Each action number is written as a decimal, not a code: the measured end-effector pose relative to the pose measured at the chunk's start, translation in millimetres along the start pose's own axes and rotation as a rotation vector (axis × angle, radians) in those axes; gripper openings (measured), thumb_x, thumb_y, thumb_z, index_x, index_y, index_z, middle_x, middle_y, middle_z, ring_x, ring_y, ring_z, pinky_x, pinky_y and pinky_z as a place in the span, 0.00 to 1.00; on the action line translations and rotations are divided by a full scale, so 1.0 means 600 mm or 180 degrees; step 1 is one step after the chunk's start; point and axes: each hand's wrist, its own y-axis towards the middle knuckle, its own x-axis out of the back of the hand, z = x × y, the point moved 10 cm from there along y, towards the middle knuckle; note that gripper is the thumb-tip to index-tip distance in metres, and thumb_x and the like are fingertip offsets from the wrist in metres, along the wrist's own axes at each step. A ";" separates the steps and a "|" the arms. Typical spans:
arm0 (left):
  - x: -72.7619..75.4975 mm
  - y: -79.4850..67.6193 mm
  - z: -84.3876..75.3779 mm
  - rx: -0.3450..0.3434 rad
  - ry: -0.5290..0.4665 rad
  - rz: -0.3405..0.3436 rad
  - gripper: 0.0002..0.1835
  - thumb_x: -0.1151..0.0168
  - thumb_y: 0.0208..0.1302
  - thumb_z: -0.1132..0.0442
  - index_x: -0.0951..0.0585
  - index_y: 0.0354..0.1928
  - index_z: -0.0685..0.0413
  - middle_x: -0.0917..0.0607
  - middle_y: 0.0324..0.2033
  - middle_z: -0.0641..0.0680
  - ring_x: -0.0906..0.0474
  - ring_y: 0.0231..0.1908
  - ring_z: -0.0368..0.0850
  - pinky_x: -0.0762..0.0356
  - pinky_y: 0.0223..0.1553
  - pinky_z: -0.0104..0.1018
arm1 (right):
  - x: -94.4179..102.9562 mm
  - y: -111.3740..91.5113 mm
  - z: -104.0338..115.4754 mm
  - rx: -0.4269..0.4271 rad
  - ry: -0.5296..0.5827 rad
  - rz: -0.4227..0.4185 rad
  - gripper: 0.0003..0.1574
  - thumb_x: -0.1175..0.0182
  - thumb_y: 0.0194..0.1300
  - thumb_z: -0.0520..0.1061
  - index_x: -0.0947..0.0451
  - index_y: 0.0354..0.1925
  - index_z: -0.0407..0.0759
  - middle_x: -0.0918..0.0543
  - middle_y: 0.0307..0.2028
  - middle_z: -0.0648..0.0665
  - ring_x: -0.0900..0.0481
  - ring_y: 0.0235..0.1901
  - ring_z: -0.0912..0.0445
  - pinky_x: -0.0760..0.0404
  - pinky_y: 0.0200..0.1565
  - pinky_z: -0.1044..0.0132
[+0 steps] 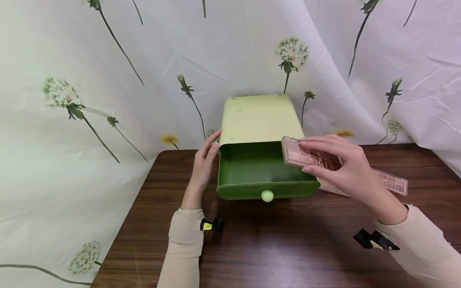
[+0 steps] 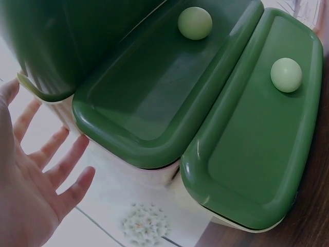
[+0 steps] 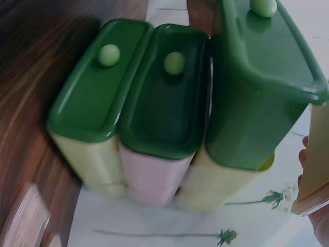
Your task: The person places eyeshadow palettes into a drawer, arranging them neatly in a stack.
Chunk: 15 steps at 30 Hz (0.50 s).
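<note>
A cream cabinet (image 1: 261, 118) stands on the table with its green top drawer (image 1: 257, 190) pulled out. The drawer's inside looks bare. My left hand (image 1: 203, 162) touches the cabinet's left side with its fingers extended; in the left wrist view the fingers of that hand (image 2: 43, 170) are spread beside the drawers. Between thumb and fingers, my right hand (image 1: 342, 160) holds a clear-lidded eyeshadow palette (image 1: 293, 154) over the drawer's right side. At the right edge of the right wrist view, part of that palette (image 3: 313, 159) shows.
More palettes (image 1: 392, 182) lie on the dark wooden table (image 1: 288, 244) right of the cabinet, partly behind my right hand. Two lower drawers, a middle one (image 3: 164, 103) and a bottom one (image 3: 97, 92), are closed. A dandelion-print cloth (image 1: 151, 60) hangs behind.
</note>
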 end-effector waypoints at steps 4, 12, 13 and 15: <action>0.006 0.008 0.030 -0.0019 -0.0013 -0.0015 0.24 0.56 0.78 0.61 0.32 0.72 0.52 0.34 0.72 0.51 0.31 0.62 0.49 0.35 0.63 0.49 | -0.020 0.015 0.008 -0.0038 0.0036 0.0105 0.36 0.21 0.42 0.31 0.15 0.54 0.42 0.15 0.52 0.47 0.23 0.54 0.57 0.29 0.57 0.68; 0.008 0.007 0.035 -0.0109 -0.0014 -0.0068 0.22 0.54 0.78 0.56 0.29 0.71 0.46 0.31 0.70 0.46 0.29 0.58 0.48 0.37 0.63 0.57 | -0.067 0.045 0.018 -0.0110 0.0173 0.0450 0.31 0.23 0.49 0.37 0.15 0.54 0.48 0.15 0.50 0.53 0.23 0.53 0.58 0.30 0.56 0.68; 0.008 0.007 0.035 -0.0115 -0.0015 -0.0077 0.22 0.54 0.78 0.56 0.29 0.71 0.45 0.31 0.69 0.46 0.29 0.58 0.47 0.37 0.63 0.58 | -0.074 0.047 0.018 -0.0116 0.0181 0.0510 0.31 0.23 0.50 0.38 0.15 0.54 0.48 0.15 0.50 0.54 0.23 0.52 0.58 0.29 0.55 0.68; 0.008 0.007 0.034 -0.0130 -0.0007 -0.0098 0.22 0.53 0.78 0.55 0.29 0.71 0.45 0.31 0.69 0.45 0.29 0.57 0.47 0.36 0.62 0.56 | -0.088 0.052 0.019 -0.0119 0.0208 0.0627 0.29 0.24 0.52 0.39 0.16 0.54 0.48 0.15 0.50 0.54 0.23 0.49 0.59 0.28 0.50 0.68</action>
